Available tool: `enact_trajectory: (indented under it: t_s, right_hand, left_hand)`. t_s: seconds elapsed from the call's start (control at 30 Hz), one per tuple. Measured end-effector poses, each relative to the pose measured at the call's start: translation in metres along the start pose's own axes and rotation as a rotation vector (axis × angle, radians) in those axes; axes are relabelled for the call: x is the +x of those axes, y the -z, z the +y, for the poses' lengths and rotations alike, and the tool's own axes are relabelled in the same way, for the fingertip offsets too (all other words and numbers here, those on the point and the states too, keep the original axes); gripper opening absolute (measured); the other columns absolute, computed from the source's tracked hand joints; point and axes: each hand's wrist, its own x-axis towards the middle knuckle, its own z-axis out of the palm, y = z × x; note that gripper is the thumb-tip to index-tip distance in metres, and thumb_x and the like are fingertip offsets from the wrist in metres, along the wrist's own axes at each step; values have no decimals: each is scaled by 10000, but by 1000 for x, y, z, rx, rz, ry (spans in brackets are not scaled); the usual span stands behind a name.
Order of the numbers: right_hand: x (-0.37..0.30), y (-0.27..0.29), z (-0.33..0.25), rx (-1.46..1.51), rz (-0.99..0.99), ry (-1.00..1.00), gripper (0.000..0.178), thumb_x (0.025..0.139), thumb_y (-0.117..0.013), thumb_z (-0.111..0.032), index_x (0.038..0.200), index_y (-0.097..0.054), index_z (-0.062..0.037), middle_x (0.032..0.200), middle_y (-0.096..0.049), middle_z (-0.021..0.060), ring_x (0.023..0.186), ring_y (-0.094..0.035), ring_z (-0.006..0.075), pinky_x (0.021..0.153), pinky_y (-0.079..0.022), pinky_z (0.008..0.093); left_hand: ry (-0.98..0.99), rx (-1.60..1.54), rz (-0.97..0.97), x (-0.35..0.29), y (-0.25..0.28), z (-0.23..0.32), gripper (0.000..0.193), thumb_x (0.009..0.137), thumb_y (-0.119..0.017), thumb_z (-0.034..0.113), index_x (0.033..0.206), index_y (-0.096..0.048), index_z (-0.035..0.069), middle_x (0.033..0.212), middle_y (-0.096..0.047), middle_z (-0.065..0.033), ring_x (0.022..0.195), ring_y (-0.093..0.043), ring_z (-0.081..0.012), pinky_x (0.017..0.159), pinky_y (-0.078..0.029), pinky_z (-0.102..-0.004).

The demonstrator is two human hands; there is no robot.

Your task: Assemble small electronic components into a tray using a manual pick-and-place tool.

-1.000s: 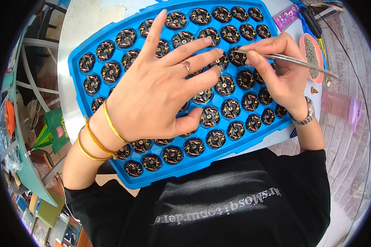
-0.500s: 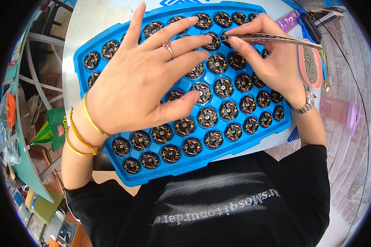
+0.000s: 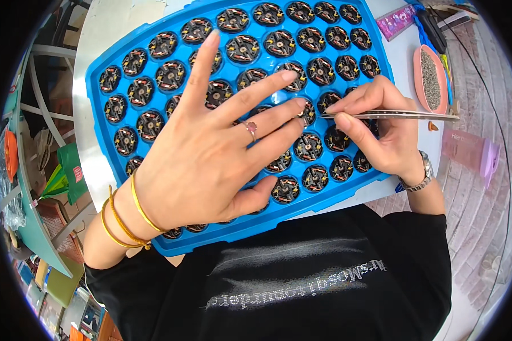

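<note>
A blue plastic tray (image 3: 372, 177) holds rows of round black parts (image 3: 309, 146) with brass, red and yellow pieces on them. My left hand (image 3: 202, 153) lies over its middle with fingers spread. Its middle and ring fingertips rest at the edge of one round part, and the palm hides several others. In my right hand (image 3: 388, 128), metal tweezers (image 3: 407, 115) are pinched between thumb and fingers. Their tips point left, close to the left fingertips and over a part in the right half of the tray. What is at the tips is too small to tell.
A pink dish (image 3: 422, 94) of small grey granules stands right of the tray. Beyond it lie a purple patterned strip (image 3: 396, 23) and a black handled tool (image 3: 432, 34). A translucent lilac bottle (image 3: 466, 150) is at the far right. A green bag (image 3: 71, 170) hangs at the left.
Both hands have moved toward me within the tray, and the tweezers now point at a nearer row. The tray appears slightly shifted in view, showing more far rows.
</note>
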Motion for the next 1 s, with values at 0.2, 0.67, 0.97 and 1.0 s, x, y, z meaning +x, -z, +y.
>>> enact_trajectory:
  t_s: [0.2, 0.67, 0.97, 1.0]
  right_hand:
    - [0, -3, 5, 39, -68, 43, 175, 842, -692, 8, 888, -525, -17, 891, -685, 148, 833, -663, 157, 717, -511, 261]
    - [1, -8, 6, -24, -72, 116, 154, 820, -702, 29, 837, -558, -22, 885, -704, 162, 752, -637, 136, 645, -499, 247]
    - [1, -6, 7, 26, -73, 89, 169, 831, -691, 27, 852, -532, -25, 885, -700, 169, 749, -633, 126, 652, -500, 242]
    - [1, -5, 7, 38, -81, 75, 169, 835, -691, 22, 861, -529, -23, 885, -695, 170, 751, -634, 124, 650, -503, 239]
  left_hand:
    - [3, -40, 20, 0, -3, -3, 559, 723, -618, 267, 1272, -611, 161, 1406, -531, -8, 1400, -373, -289, 1116, 2, -717]
    - [13, -36, 34, -3, -6, -5, 579, 672, -624, 240, 1250, -623, 215, 1413, -527, 11, 1380, -406, -257, 1122, 5, -720]
    - [21, -23, 42, 0, -8, -2, 567, 676, -637, 231, 1242, -626, 198, 1411, -529, 15, 1369, -421, -249, 1113, 2, -729]
    - [20, -30, 40, 0, -8, -2, 568, 675, -636, 229, 1242, -628, 194, 1412, -528, 15, 1370, -420, -249, 1114, 4, -729]
